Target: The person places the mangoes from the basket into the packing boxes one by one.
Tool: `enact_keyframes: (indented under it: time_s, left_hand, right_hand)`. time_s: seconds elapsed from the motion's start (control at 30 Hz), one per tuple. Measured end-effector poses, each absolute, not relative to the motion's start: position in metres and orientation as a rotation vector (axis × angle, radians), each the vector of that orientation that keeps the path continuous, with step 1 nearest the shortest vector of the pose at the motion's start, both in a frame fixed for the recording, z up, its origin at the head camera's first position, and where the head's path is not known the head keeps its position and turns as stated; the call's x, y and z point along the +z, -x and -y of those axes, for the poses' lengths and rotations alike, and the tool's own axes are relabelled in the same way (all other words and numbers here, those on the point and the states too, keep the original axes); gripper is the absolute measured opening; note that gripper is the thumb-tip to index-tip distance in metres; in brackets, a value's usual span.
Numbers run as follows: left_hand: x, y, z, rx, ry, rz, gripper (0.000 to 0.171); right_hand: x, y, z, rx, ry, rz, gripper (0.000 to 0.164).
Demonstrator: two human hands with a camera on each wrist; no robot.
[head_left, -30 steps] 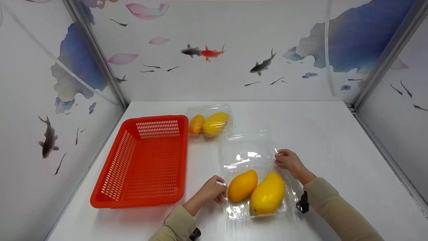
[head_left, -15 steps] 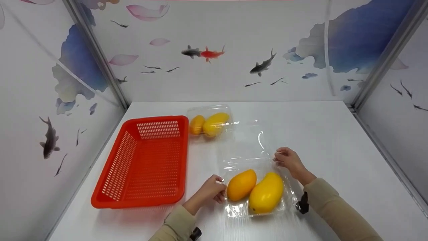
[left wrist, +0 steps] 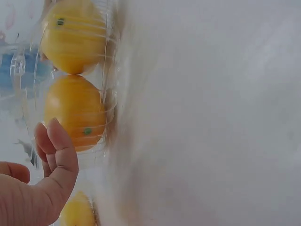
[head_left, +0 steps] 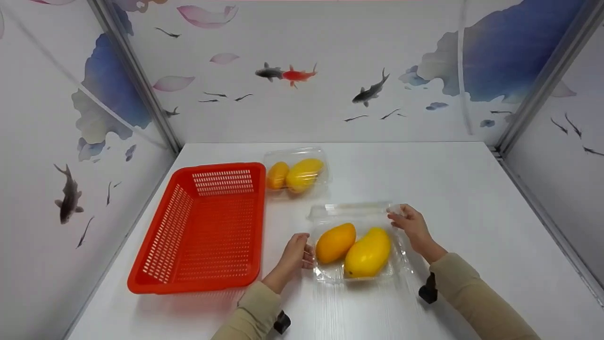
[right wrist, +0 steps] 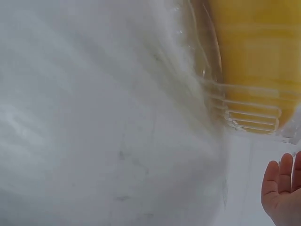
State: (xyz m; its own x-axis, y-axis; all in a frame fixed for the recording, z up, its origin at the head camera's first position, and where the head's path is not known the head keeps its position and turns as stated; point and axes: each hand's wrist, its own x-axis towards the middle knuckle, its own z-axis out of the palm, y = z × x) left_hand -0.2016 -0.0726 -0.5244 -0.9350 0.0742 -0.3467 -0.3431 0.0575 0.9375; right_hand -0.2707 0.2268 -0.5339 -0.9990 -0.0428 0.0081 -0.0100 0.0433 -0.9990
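Note:
A clear plastic clamshell container (head_left: 330, 278) lies in front of me, holding an orange mango (head_left: 336, 243) and a yellow mango (head_left: 368, 253). Its lid (head_left: 351, 208) stands raised on the far side, seen nearly edge-on. My right hand (head_left: 415, 230) pinches the lid's right corner between thumb and fingers. Against the container's left side rests my left hand (head_left: 292, 257). In the left wrist view its fingers (left wrist: 61, 150) touch the clear wall, with the thumb apart from them. Only a few fingers (right wrist: 284, 176) of the right hand show in the right wrist view.
A red slotted plastic basket (head_left: 198, 283) stands on the left of the white table. Behind, beside the basket's far corner, sits another closed clear container (head_left: 295, 153) with two mangoes inside. Printed panels (head_left: 330, 118) enclose the table.
The lid has gone from laid back to raised edge-on. The container with its mangoes has shifted away from me, and my left hand has moved forward with it.

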Motion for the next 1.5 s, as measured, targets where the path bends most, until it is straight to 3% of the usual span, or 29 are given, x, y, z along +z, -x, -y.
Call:
enact_keyframes:
  time_s: [0.33, 0.63, 1.07, 1.3, 1.5]
  left_hand:
    - [-0.52, 0.211, 0.07, 1.908, 0.393, -2.125, 0.041]
    - [-0.519, 0.218, 0.068, 1.878, 0.389, -2.196, 0.04]
    - [-0.51, 0.197, 0.079, 1.651, 0.144, -2.265, 0.055]
    - [-0.505, 0.18, 0.081, 1.492, 0.128, -2.252, 0.054]
    - [-0.514, 0.176, 0.075, 1.682, 0.203, -2.024, 0.054]
  right_hand:
    - [-0.545, 0.265, -0.233, -1.961, -0.042, -2.275, 0.032]
    - [-0.544, 0.255, -0.235, -1.996, -0.038, -2.211, 0.015]
    - [-0.518, 0.216, -0.234, -1.783, -0.192, -2.191, 0.05]
    - [-0.517, 0.198, -0.233, -1.672, -0.203, -2.172, 0.051]
    - [-0.523, 0.191, -0.232, -1.748, -0.067, -1.964, 0.055]
